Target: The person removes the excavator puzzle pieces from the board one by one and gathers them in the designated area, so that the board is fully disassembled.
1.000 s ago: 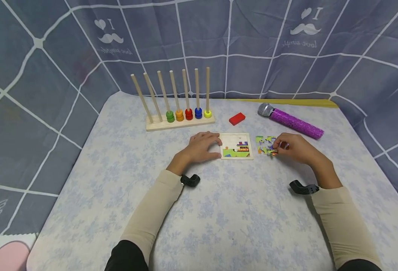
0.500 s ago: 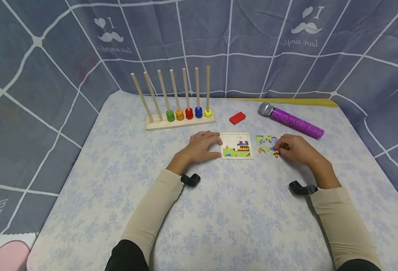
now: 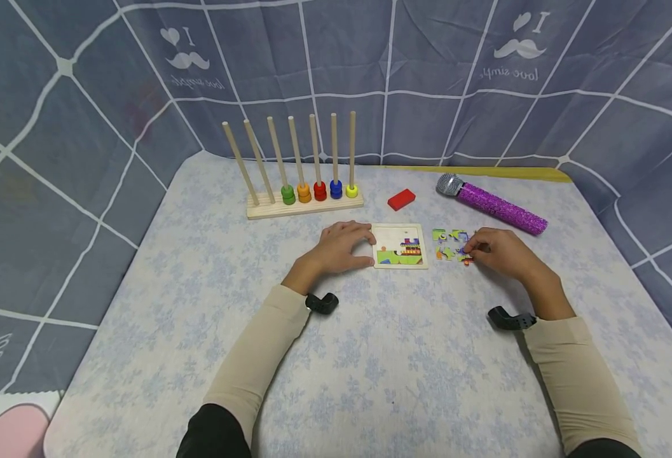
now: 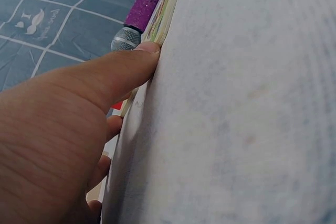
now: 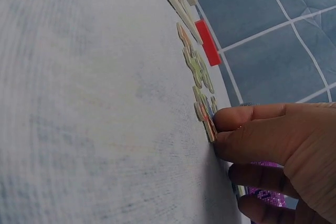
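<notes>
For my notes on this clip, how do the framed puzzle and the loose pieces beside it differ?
The framed puzzle has a pale wooden border; the loose pieces lie unframed on the table. The puzzle's picture is partly assembled within one tray, while the pieces are spread out with gaps. The left hand touches the puzzle's left edge; the right hand touches the pieces. Both carry bright printed colours.

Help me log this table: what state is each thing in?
Pale rectangular wooden puzzle tray, partly filled
Flat multicoloured jigsaw pieces, loose beside the tray
Pale wooden peg rack, upright, two pegs bare
Red rectangular block, lying flat
Purple glittery microphone, lying down
Left hand, touching tray
Right hand, pinching a piece
</notes>
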`<state>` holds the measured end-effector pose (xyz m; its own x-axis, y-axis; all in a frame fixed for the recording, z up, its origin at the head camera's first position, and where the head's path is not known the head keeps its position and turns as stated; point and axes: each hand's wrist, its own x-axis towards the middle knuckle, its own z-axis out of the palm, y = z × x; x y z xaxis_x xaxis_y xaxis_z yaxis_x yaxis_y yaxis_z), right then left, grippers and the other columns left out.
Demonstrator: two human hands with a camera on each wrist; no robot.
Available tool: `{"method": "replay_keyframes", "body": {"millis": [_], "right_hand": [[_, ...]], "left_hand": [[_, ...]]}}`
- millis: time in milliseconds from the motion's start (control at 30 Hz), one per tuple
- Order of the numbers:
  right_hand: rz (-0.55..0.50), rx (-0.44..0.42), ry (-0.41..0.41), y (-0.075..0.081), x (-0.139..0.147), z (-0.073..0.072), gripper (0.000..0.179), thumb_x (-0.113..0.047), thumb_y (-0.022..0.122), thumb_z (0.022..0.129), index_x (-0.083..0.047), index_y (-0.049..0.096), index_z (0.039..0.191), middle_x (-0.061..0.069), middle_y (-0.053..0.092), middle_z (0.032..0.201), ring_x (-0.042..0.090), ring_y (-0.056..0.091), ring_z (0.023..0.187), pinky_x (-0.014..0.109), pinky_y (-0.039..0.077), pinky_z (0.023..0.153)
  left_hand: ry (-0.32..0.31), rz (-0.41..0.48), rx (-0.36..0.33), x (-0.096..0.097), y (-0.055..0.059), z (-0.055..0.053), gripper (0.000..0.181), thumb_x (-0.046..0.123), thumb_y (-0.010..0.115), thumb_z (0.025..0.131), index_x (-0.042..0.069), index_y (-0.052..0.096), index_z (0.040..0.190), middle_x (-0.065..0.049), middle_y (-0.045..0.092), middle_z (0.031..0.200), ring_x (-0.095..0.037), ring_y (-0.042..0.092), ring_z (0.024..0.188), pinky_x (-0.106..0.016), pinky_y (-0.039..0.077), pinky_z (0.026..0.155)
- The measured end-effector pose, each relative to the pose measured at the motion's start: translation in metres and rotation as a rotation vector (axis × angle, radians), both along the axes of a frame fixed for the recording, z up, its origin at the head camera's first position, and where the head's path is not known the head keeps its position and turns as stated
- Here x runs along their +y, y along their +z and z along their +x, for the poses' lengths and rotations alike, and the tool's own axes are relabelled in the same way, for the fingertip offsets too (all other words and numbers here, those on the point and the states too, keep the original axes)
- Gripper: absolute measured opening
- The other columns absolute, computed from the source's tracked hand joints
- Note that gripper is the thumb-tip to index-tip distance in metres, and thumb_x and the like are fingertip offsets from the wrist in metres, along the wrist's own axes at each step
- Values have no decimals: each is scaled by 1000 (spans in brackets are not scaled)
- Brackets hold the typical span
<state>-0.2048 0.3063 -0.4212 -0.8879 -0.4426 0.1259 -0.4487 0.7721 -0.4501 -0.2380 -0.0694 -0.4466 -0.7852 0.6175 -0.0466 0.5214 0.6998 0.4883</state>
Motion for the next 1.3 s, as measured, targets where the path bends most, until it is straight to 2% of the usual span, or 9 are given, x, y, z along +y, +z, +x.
{"method": "replay_keyframes", "body": {"millis": [200,400,633,767,933,1133,1300], "right_hand": [[2,-15,1,0,-1,-1,14,8,70,89,-4,75,92,9,71,95,28,64,92,48,49,79],[-16,-69,2,2,0,0,15,9,64,92,-2,73,98,9,69,97,27,63,91,48,50,79],[-63,-75,-7,9,-6,-3,10,0,63,98,0,69,106,12,67,103,28,63,93,48,49,78],[-76,-115,24,13,-22,-6,12,-2,64,98,0,69,109,11,67,104,27,62,93,46,49,77],[-60,-133,109,15,-48,-12,19,-4,68,97,1,70,115,13,67,109,28,62,98,47,50,82],[20,-109,186,16,-76,-25,37,-3,67,95,7,61,131,17,64,110,32,60,101,49,48,85],[100,-142,207,17,-96,-33,38,-5,72,92,8,64,127,18,64,109,31,59,98,49,48,87]], "left_hand": [[5,-3,-2,-1,1,0,38,49,67,95,30,59,127,2,34,162,-33,24,147,-59,18,111],[4,-5,-6,-2,2,1,38,50,67,95,30,59,127,2,34,162,-33,24,147,-59,18,111],[13,-9,9,-4,4,-1,39,50,66,95,30,59,128,3,34,162,-32,25,146,-58,18,111],[16,-2,4,-6,6,-1,39,49,67,95,30,59,128,2,34,161,-33,25,146,-58,18,111],[20,-4,0,-6,7,-1,38,48,67,95,30,60,128,2,34,161,-32,25,146,-58,18,111],[2,-5,-7,-2,4,0,38,48,67,96,30,59,128,3,34,162,-32,25,146,-58,19,111],[1,-15,-3,0,2,0,37,48,67,96,31,59,127,3,34,162,-31,26,145,-58,19,111]]}}
